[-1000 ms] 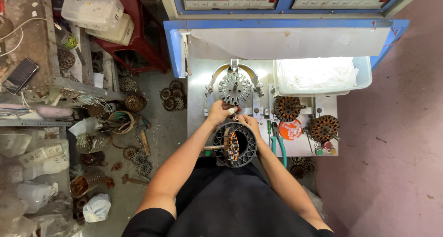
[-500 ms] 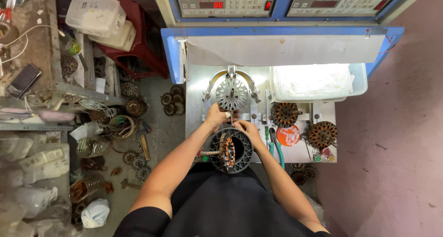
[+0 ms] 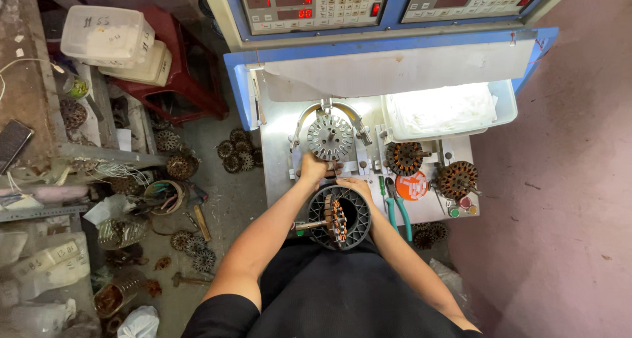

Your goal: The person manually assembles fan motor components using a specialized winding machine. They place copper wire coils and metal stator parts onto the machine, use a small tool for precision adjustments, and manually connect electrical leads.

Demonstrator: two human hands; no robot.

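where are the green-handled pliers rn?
Head view: the green-handled pliers lie on the metal bench, just right of the person's right hand, left of the orange disc and below a wound stator.

To your right: two copper-wound stators [image 3: 403,157], green-handled pliers [image 3: 399,208], white tub [image 3: 449,109]; to your far left: red stool [image 3: 181,81], stacked lidded boxes [image 3: 108,36]

Metal bench [image 3: 280,154]: two wound stators [image 3: 403,157], pliers [image 3: 397,205], white tub [image 3: 454,111].
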